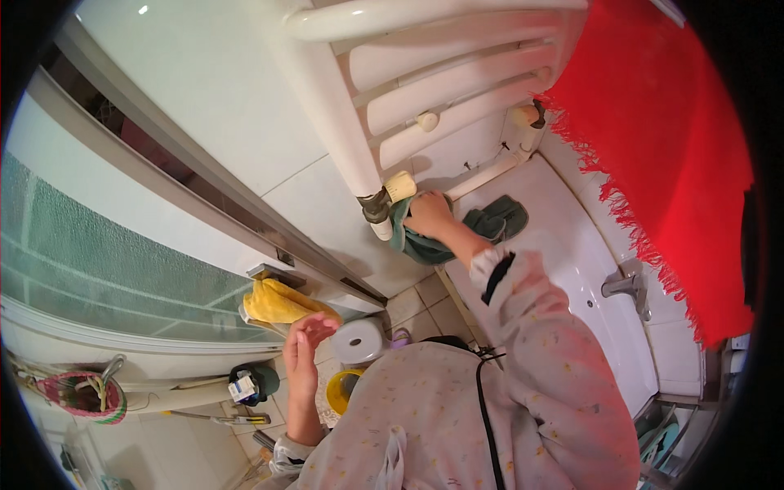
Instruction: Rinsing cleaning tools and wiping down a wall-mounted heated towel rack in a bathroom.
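My right hand grips a dark green cloth beside the lower pipe end of a white towel radiator. A cream thermostatic valve knob sits just above the knuckles. Part of the green cloth drapes to the right, over the corner of a white bathtub. Lower left, my left hand is raised with its fingers apart and nothing in it. Its fingertips are close to a yellow towel that hangs by a sliding door; whether they touch it I cannot tell.
A red fringed cloth hangs at the right, above the tub and its metal faucet. On the tiled floor are a white stool, a yellow basin and a dark bin. A woven basket hangs at left.
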A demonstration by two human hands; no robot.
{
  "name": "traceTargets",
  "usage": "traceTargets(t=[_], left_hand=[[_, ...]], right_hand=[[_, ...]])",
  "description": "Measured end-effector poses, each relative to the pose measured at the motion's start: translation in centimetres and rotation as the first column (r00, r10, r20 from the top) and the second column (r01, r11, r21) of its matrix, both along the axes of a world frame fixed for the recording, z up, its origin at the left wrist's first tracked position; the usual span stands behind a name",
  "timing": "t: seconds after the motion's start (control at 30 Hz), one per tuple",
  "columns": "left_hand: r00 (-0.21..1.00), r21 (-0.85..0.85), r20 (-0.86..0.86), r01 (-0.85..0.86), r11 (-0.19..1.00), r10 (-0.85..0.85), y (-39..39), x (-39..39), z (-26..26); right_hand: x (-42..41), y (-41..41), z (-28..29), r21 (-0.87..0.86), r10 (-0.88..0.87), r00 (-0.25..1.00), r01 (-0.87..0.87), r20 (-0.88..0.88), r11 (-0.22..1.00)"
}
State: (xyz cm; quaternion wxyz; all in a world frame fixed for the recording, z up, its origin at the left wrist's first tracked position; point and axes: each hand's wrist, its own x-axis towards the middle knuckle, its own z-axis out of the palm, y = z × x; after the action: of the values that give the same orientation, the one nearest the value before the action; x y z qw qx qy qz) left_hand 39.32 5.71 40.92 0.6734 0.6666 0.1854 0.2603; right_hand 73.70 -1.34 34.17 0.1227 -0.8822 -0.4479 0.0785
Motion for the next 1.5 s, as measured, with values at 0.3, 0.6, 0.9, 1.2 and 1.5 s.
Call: traceTargets(t=[0.3, 0.6, 0.9, 1.2, 1.5], left_hand=[[0.997, -0.01, -0.016, -0.07, 0.997, 0.07, 0.1, -1.1, -0.4], [1.0, -0.016, -0.017, -0.007, 1.0, 0.006, 0.7, -0.6, -0.4], [0.999, 0.001, -0.041, 0.028, 1.0, -0.028, 1.8, -0.7, -0.7], [0.997, -0.009, -0.043, 0.057, 0.998, -0.058, 2.6, 0.4, -0.4], [0.994, 0.009, -0.021, 0.103, 0.995, -0.103, 3.4, 1.6, -0.4]], right_hand=[[-4.7, -0.7, -1.1, 0.22, -0.058, 0.889, -0.049, 0.454, 0.974], [1.4, 0.3, 0.4, -0.052, 0.037, 0.977, -0.049, -0.21, 0.997], [-2.5, -0.8, -2.6, 0.369, -0.144, 0.963, 0.051, 0.228, 0.928], [-2.7, -4.2, -5.0, 0.539, -0.005, 0.884, -0.281, 0.468, 0.794], [6.9, -11.6, -4.4, 0.36, -0.138, 0.889, -0.032, 0.437, 0.932]])
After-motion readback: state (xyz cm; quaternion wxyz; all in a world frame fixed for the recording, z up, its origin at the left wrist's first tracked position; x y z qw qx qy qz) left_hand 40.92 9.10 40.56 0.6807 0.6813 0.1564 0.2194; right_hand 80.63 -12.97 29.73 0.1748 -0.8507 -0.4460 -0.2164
